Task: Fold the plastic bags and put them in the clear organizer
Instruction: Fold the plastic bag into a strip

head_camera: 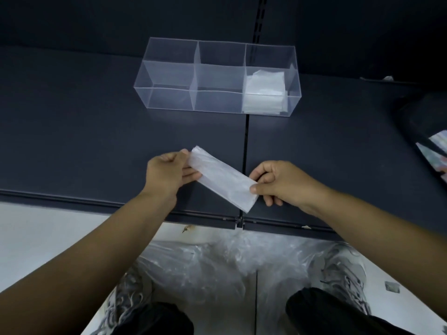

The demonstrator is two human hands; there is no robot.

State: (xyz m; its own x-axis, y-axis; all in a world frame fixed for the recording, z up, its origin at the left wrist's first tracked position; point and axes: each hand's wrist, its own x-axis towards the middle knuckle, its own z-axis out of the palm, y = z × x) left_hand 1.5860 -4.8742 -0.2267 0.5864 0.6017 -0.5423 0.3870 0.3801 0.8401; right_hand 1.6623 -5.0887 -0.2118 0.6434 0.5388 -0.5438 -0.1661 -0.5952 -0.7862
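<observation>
The folded bag (221,180) is hanging in the air just above the front part of the dark shelf (84,129), pulled into a flat white strip. Its long axis is running from about 10 o'clock to 4 o'clock, the far end pointing toward the left hand (167,170) and the near end toward the right hand (280,183). The left fingers (193,175) are pinching the 10 o'clock end, thumb on top and fingers underneath; the right thumb and fingers are pinching the 4 o'clock end the same way.

At 12 o'clock from the hands, well apart from them, the clear organizer (169,99) is sitting on the shelf, and a stack of folded bags (264,90) is lying in the compartment at its 3 o'clock end. The shelf is showing as two blue-grey panels meeting at a seam (246,141), with a slotted upright (258,18) rising behind.

At 6 o'clock a crumpled pile of plastic (217,262) is lying on the pale floor (48,226) between two grey shoes (343,269) — single bags in it are hard to make out. At 3 o'clock a dark object (420,119) is running off the frame edge and cannot be identified. The organizer's clear walls are overlapping, so the number of rows is unclear.
</observation>
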